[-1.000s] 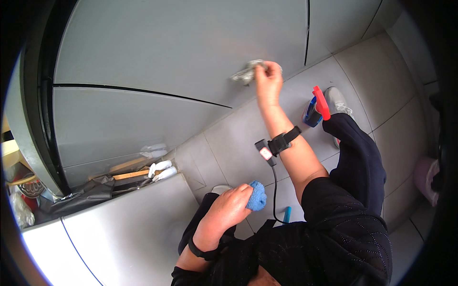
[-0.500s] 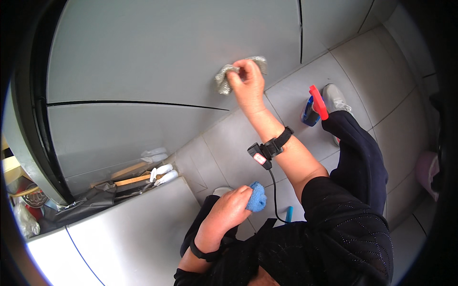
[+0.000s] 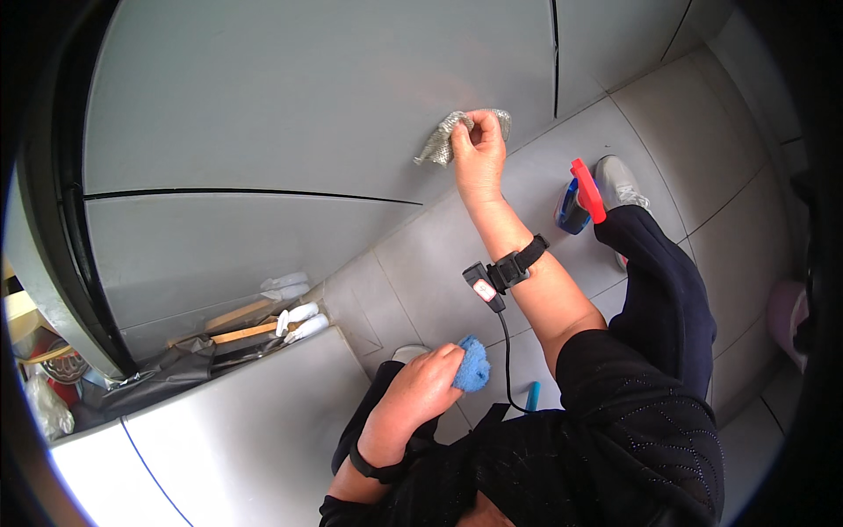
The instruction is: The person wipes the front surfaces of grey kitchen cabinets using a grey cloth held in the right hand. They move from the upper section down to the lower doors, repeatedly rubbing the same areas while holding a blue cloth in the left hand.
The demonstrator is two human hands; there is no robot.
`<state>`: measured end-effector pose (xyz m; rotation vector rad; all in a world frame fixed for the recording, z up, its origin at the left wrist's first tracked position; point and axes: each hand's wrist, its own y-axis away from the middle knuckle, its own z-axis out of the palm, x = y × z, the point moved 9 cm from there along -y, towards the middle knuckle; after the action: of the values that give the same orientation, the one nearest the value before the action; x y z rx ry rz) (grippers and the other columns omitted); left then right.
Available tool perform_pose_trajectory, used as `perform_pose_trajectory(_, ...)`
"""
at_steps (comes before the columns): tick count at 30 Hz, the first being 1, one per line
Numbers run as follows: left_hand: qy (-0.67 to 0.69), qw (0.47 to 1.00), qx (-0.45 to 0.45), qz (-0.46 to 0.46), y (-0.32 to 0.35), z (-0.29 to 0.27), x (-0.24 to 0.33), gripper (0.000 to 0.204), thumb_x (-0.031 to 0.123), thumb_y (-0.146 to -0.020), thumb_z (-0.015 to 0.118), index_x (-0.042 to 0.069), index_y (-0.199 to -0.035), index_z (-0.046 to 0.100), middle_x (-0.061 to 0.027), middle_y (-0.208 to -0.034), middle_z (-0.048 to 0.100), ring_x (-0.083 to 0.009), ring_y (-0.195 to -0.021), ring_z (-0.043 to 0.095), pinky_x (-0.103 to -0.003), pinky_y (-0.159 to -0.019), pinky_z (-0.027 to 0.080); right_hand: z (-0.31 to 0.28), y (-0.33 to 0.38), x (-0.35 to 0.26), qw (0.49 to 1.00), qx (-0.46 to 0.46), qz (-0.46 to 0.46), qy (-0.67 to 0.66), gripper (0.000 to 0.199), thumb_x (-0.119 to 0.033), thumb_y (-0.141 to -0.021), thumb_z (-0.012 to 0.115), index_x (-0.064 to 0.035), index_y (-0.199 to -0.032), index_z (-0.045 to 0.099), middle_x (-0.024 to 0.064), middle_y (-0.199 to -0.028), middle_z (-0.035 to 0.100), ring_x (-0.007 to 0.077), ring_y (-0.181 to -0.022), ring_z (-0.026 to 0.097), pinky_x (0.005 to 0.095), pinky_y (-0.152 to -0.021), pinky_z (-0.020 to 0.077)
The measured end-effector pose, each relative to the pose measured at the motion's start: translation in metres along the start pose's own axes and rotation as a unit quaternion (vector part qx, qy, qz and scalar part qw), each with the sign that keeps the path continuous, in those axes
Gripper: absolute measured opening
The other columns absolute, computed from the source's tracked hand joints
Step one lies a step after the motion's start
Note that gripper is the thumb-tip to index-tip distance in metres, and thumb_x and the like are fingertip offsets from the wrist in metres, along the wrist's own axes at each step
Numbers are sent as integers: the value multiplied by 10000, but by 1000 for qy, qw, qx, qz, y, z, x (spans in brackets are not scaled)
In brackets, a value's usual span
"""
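Note:
Against the grey cabinet front [image 3: 307,97], near its lower edge, a silvery-grey mesh cleaning cloth [image 3: 442,140] is pinched in the fingers of my right hand [image 3: 483,156]. Part of the cloth sticks out on either side of the fingers. Lower down, close to my body, my left hand [image 3: 424,382] is closed round a bunched blue fluffy cloth [image 3: 472,364]. A spray bottle [image 3: 572,206] with a red trigger head and a blue body stands on the floor to the right of my right forearm, beside my shoe.
Grey floor tiles [image 3: 404,268] run along the cabinet's foot. At left, a white surface [image 3: 219,439] lies by a gap holding wooden-handled items [image 3: 246,334] with white ends. A black cable hangs from the device [image 3: 485,283] strapped to my right wrist. A pinkish bin [image 3: 786,321] stands far right.
My right hand has slid a little to the right along the cabinet front with the mesh cloth. My left hand and the blue cloth have stayed in place.

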<state>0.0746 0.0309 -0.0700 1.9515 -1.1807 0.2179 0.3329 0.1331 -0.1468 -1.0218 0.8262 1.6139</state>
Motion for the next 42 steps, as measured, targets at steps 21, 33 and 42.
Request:
perform_pose_trajectory(21,-6,1000,-11,-14,-3,3,-3,298,61,-731,638,16,-1016,567,-161,-1013,602,-377,-929,585,-431,-798,489,13,2,-10,996,-50,-61,37,65,-47,-881,597,-42,-925,548,-36,-801,559,42,-713,520,214,-644,452)
perform_pose_trajectory(33,-13,1000,8,14,-6,3,0,328,41,-698,637,7,-1012,552,-162,-1010,597,-381,-908,593,-431,-779,496,80,55,-99,933,-135,-320,95,335,61,-726,631,-68,-1033,589,80,-937,577,255,-841,569,355,-763,476)
perform_pose_trajectory(42,2,1000,12,18,-10,1,0,305,35,-704,645,0,-993,554,-160,-1020,600,-377,-898,600,-425,-770,501,-9,-3,-13,940,98,-293,147,259,59,-810,523,-53,-1043,500,120,-1021,499,298,-986,484,394,-885,413)
